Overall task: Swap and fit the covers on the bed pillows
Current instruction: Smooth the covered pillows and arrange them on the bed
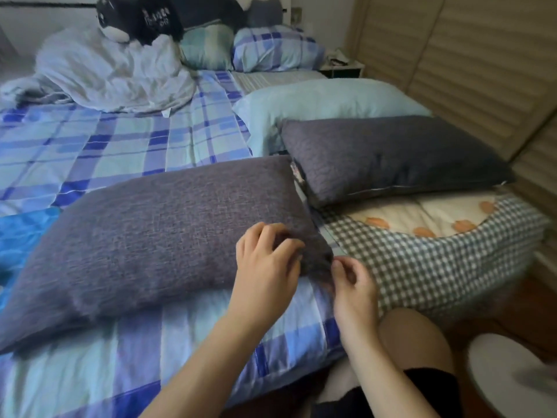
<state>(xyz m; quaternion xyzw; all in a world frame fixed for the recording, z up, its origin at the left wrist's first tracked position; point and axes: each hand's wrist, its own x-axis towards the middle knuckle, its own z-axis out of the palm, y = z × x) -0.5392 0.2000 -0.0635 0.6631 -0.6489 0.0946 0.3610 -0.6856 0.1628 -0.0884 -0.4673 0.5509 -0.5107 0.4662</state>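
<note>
A bed covered with a blue and turquoise checked sheet (114, 140) is seen from above, from the head of a person at its near edge. A large pillow in a grey-purple woven cover (144, 236) lies flat on the sheet in the middle of the view, with its long side running from lower left to upper right. Its near right corner is worked by both hands. The left hand (265, 260) is laid on top of that corner, its fingers curled and bunching the grey fabric. The right hand (352, 282) is placed just beside the corner's tip, its thumb and fingers curled in a pinch at the very edge of the cover; whether a zip pull or only cloth is held cannot be told. A second pillow in a darker grey cover (391, 155) is seen to the right and further back, resting partly on a pale blue pillow (325, 101) behind it and partly on a round pet bed (437, 251) with grey gingham sides and a cream inside. At the far end of the bed, a crumpled white duvet (111, 73), a black and white plush toy (135, 19) and two more checked pillows (271, 49) are gathered. The person's bare knee (413, 336) is visible at the lower right, beside a white round object (512, 372).
</note>
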